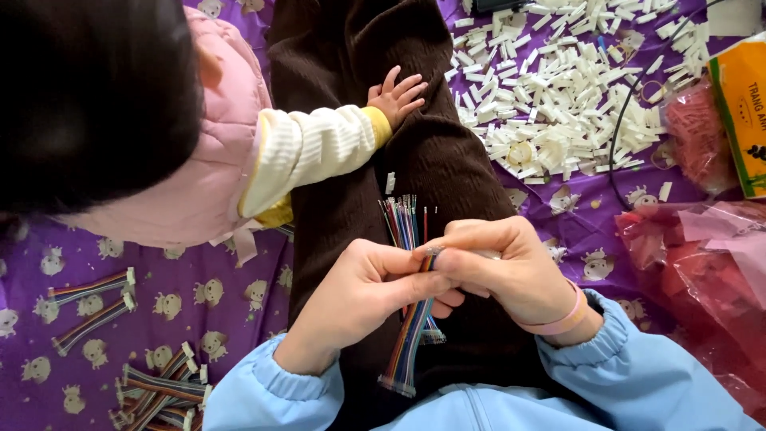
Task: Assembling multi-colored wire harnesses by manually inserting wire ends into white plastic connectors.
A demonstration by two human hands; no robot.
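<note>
Purple printed cloth (199, 307) covers the floor, cut off on every side. A small child in a pink vest (211, 136) leans in from the left, head a dark blur filling the top-left corner; the child's hand (396, 97) rests flat on the brown corduroy lap (447, 160). A pile of white plastic connector housings (558, 88) spreads top right and runs off the frame. Pink plastic bags (702, 247) at right, contents unreadable. An orange box (744, 112) is clipped by the right edge. Finished ribbon cables (152, 383) lie bottom left, partly out of view.

The multicoloured wire bundle (408, 319) lies on the lap, passing under both hands, loose ends fanned above them. Left hand (363, 299) is closed in a pinch on the bundle near its middle. Right hand (499, 267) is curled tight, thumb and forefinger meeting the left fingertips; a small white piece shows at the pinch, mostly hidden, can't tell what exactly it grips.
</note>
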